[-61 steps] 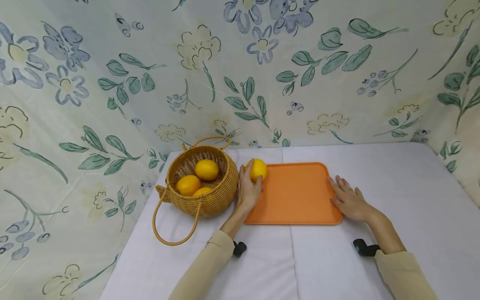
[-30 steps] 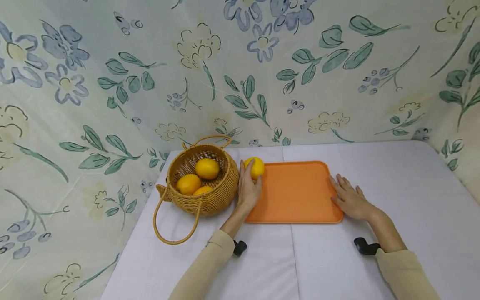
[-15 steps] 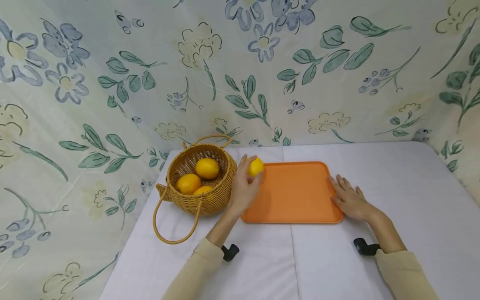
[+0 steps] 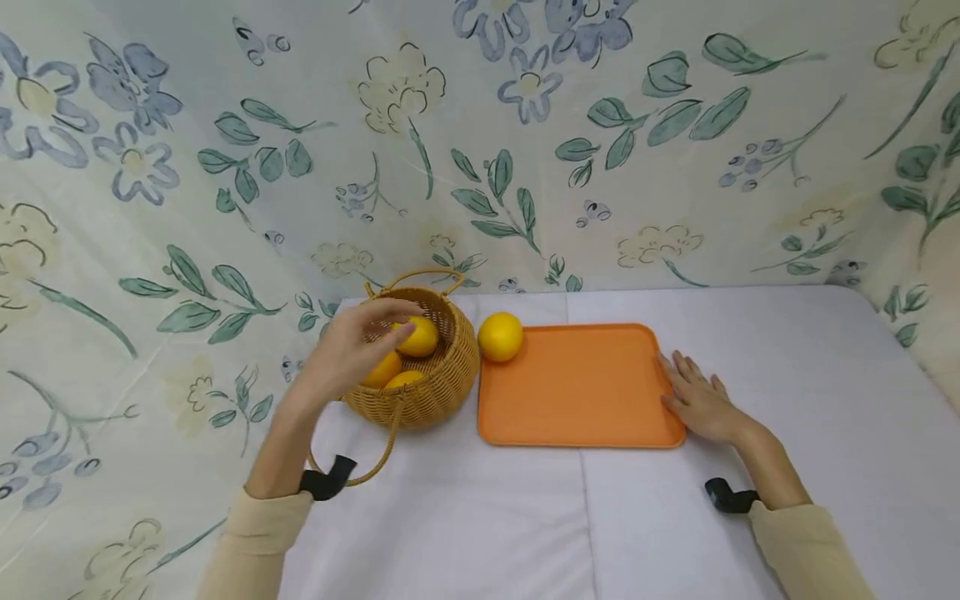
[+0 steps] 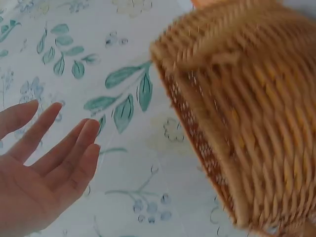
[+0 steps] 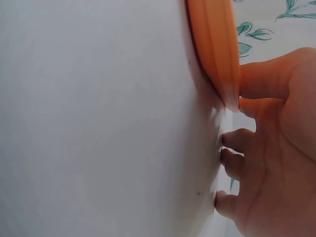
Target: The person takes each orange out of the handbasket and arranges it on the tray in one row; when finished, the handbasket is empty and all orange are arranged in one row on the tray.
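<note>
My left hand (image 4: 348,350) hovers over the left side of the wicker basket (image 4: 442,396) with nothing in its grasp. In the left wrist view the fingers of that hand (image 5: 49,177) are spread and slightly bent, apart from the basket wall (image 5: 266,123). Inside the basket lie several lemons (image 4: 422,337), partly hidden behind the hand. One yellow lemon (image 4: 501,337) sits at the back left corner of the orange tray (image 4: 585,392), close beside the basket. With extended fingers, my right hand (image 4: 703,400) touches the tray's right edge; the right wrist view shows its thumb against the rim (image 6: 215,49).
A white cloth covers the table (image 4: 480,517). Behind and to the left hangs a floral curtain (image 4: 525,200). The basket's front handle (image 4: 386,454) droops onto the cloth, and its back handle (image 4: 420,272) stands up near the curtain.
My left hand has let go of the lemon at the tray's back left corner and moved left over the basket. The lemon stays there. My right hand has kept its place at the tray.
</note>
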Demonstrator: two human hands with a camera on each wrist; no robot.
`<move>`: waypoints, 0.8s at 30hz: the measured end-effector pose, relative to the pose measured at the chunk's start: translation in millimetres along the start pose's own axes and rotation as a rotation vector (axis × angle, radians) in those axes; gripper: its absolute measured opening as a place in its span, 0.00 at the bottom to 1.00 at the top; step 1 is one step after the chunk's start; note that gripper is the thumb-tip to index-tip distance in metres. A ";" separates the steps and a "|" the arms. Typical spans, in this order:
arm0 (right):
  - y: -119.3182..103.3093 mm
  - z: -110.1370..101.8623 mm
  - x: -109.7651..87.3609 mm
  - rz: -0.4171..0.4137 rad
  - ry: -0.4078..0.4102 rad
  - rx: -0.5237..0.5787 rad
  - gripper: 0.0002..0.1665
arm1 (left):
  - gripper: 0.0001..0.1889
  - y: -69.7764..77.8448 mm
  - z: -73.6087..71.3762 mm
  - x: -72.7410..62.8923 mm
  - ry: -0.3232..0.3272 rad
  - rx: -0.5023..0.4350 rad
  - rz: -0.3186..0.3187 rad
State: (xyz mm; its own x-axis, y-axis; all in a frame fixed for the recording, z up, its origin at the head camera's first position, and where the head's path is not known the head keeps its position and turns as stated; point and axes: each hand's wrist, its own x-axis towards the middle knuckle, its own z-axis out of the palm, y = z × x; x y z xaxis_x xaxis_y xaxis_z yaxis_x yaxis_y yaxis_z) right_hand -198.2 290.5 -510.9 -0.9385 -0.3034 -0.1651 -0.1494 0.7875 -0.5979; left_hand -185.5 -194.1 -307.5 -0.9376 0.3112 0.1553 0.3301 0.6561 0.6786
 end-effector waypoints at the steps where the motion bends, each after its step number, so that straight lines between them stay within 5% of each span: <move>1: -0.5 0.1 -0.1 -0.001 0.000 0.001 0.43 | 0.14 -3.9 -12.3 0.2 -0.025 0.028 -0.010; 6: -1.1 -0.6 -0.6 -0.001 -0.001 -0.002 0.43 | 0.17 -30.0 -59.8 12.6 -0.189 0.082 -0.036; 10: -1.2 0.3 -0.4 0.007 -0.003 -0.005 0.43 | 0.17 -56.5 -77.2 33.4 -0.301 0.097 -0.034; 17: 1.4 3.6 -1.7 -0.005 0.022 0.008 0.43 | 0.20 -96.3 -68.0 78.1 -0.416 0.096 -0.059; 24: 3.2 6.5 -1.5 -0.019 0.043 0.012 0.42 | 0.23 -115.2 -55.3 104.0 -0.527 0.010 -0.161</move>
State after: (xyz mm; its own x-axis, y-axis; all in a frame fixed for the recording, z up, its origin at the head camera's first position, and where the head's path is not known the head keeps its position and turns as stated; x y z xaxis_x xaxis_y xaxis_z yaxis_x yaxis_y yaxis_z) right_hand -195.2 289.9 -517.6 -0.9481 -0.2948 -0.1195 -0.1642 0.7753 -0.6098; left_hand -327.1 -275.4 -329.9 -0.7958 0.5066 -0.3319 0.1903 0.7295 0.6570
